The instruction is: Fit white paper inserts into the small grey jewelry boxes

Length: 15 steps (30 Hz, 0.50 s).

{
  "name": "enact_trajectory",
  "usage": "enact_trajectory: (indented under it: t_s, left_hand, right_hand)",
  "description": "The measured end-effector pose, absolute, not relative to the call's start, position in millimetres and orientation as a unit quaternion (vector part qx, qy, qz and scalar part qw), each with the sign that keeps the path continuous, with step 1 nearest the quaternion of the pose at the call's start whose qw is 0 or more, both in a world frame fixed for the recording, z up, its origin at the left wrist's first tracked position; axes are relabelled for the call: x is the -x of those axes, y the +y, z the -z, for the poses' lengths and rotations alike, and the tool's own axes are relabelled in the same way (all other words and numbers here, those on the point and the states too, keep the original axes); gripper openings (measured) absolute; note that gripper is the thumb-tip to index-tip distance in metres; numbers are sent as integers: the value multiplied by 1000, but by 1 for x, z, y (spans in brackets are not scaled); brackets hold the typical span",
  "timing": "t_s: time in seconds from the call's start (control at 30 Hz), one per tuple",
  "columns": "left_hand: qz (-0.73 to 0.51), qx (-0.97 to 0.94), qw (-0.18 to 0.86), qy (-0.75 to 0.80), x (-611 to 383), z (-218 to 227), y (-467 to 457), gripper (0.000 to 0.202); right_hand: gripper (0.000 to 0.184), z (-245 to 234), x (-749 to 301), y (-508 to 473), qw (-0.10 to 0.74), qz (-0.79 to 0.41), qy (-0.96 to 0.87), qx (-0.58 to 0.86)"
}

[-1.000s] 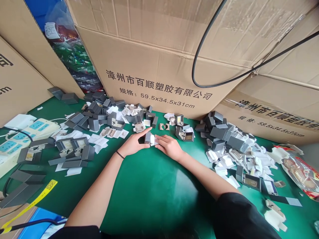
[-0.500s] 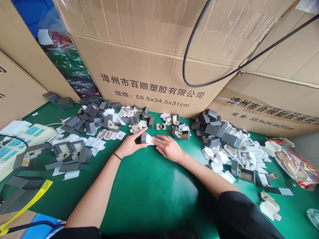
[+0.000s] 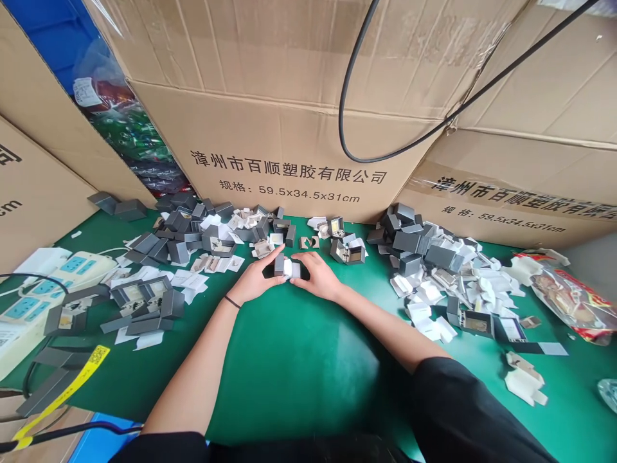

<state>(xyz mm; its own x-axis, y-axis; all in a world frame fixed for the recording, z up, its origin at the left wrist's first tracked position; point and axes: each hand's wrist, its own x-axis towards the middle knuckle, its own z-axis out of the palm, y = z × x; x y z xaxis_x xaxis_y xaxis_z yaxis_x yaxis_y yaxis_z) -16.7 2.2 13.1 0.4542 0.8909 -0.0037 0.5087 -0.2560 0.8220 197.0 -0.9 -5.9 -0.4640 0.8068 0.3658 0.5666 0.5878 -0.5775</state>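
A small dark-grey gift box (image 3: 279, 265) with a white inside stands opened on the green table, between my two hands. My left hand (image 3: 258, 278) curves round its left side, thumb at the near edge and index finger stretched out beyond it. From the right, my right hand (image 3: 318, 276) pinches the box's pale flap (image 3: 295, 271) between thumb and fingers. Just behind lie a cut beige insert piece (image 3: 309, 242) and another open grey box (image 3: 285, 231). What exactly lies within the held box is too small to tell.
Heaps of grey boxes and white paper lie left (image 3: 173, 231) and right (image 3: 429, 247). A power strip (image 3: 53, 283) sits at far left, a food packet (image 3: 563, 292) at far right. Large cartons (image 3: 279, 116) wall off the back; a black cable (image 3: 343, 96) hangs before them.
My right hand's fingers have gone from lying flat over the box's right end to arching round it with the thumb in front. The view has shifted slightly.
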Motion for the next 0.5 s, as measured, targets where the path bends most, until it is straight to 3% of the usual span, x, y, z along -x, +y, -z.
enact_trajectory:
  t_s: [0.07,0.33,0.5]
  left_hand:
    - [-237,-754,398,465,16,-14,2,80]
    - [-232,-749,425,453,20,-11,6,84]
    - [-222,-752,426,452,23,-11,8,84]
  right_hand:
    - [51,11,-191,0,314,-191,-835,410]
    - [23,10,-191,12,302,-142,-883,330]
    - [21,5,-192,20,273,-97,-912,291]
